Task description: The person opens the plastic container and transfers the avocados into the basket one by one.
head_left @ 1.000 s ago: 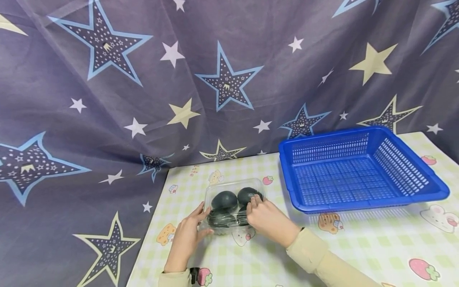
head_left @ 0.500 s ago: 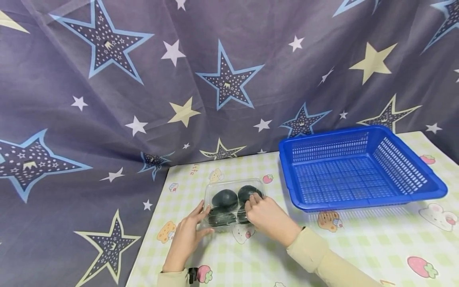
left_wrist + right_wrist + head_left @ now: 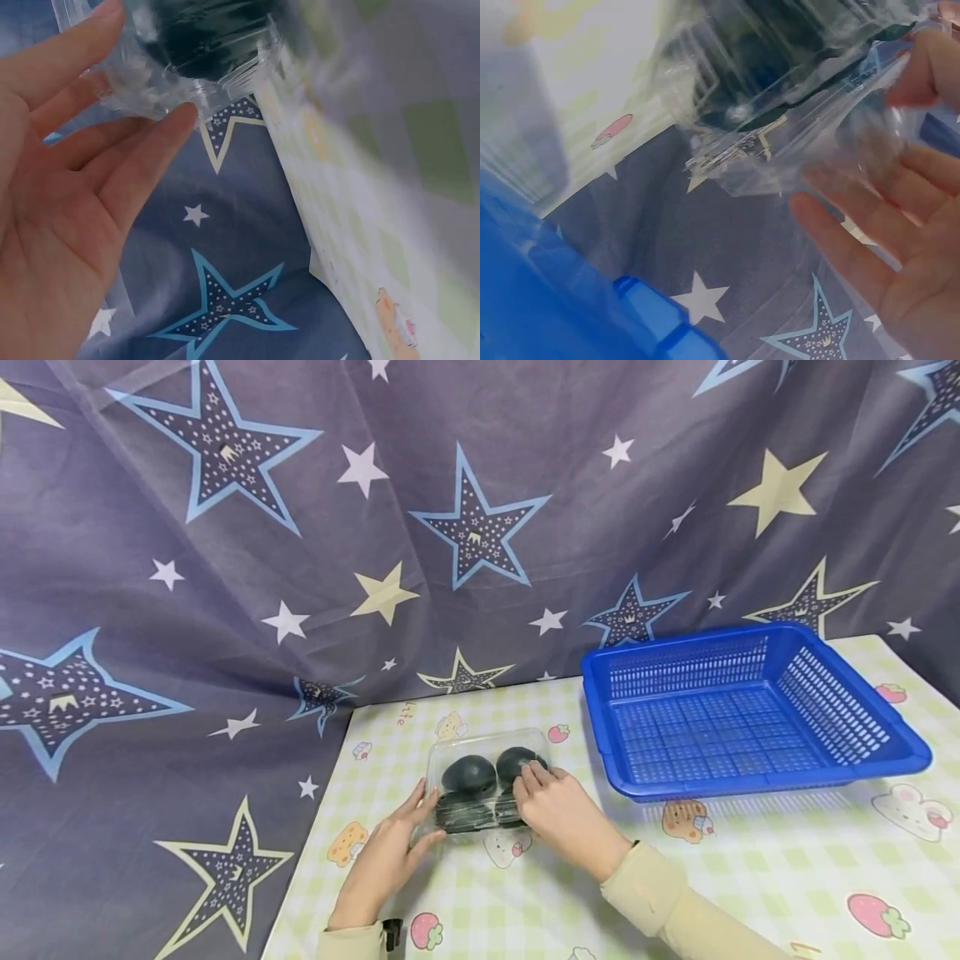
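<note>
A clear plastic clamshell box [image 3: 487, 745] lies on the table with several dark green oval fruits in it, like avocados; one fruit [image 3: 468, 774] shows plainly at the back left. My left hand [image 3: 386, 856] grips the box's left side, its thumb at the near corner and its fingers along the edge. The left wrist view shows that thumb and fingers of the left hand [image 3: 82, 180] on the crinkled plastic. My right hand [image 3: 558, 810] is over the box's right side and pinches the thin plastic there. In the right wrist view, other fingers of the right hand [image 3: 900, 247] are spread.
A blue perforated basket [image 3: 750, 789] stands to the right of the box, with nothing in it. A checked cloth with cartoon prints covers the table [image 3: 622, 918]. Behind it hangs a dark curtain [image 3: 315, 510] with stars. The table's left edge runs beside my left arm.
My left wrist has shifted slightly to the left and down, with the hand still on the box. The right hand stays almost in place. Box and basket look nearly unchanged.
</note>
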`<state>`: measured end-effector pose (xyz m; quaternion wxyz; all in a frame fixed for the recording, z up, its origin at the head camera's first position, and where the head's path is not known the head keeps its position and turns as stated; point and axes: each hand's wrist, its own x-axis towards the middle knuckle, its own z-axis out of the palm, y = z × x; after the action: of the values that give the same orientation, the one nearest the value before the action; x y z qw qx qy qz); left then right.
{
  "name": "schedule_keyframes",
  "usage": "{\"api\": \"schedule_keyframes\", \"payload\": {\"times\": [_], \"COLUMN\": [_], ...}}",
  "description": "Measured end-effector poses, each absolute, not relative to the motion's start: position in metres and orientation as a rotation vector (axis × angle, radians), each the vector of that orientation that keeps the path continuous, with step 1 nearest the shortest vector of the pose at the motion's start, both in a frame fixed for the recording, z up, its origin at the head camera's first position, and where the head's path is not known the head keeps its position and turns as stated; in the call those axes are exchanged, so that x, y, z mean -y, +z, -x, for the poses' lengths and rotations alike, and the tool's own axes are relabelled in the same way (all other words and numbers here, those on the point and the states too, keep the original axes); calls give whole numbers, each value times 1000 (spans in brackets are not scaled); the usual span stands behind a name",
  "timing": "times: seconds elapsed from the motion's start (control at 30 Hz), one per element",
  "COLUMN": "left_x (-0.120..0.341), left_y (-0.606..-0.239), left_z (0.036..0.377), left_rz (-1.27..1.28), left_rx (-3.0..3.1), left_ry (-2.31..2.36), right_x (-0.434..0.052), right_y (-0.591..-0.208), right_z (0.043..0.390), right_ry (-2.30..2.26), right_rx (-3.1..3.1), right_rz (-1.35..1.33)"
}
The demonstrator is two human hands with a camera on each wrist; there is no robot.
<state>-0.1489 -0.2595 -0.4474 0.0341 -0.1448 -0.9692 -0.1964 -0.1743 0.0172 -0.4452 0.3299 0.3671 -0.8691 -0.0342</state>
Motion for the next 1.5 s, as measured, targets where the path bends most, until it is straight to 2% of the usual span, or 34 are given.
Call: {"api": "schedule_keyframes", "payload": {"times": [0.57,1.13,1.5], "left_x": [253,253,259], "left_y": [-458,-441,-448], "left_z": [150,158,159], "left_rz": [419,455,420], "left_rx": [2808,2750,2754], "left_ry": [-548,-562,-583], "right_x": [-17,-17,-21], "right_y": [-453,-458,-448], "right_z": [168,167,173], "right_ry": [-137,-109,10], "right_rx": [2356,2384,2409], "right_rz": [-942,-929,-953]}}
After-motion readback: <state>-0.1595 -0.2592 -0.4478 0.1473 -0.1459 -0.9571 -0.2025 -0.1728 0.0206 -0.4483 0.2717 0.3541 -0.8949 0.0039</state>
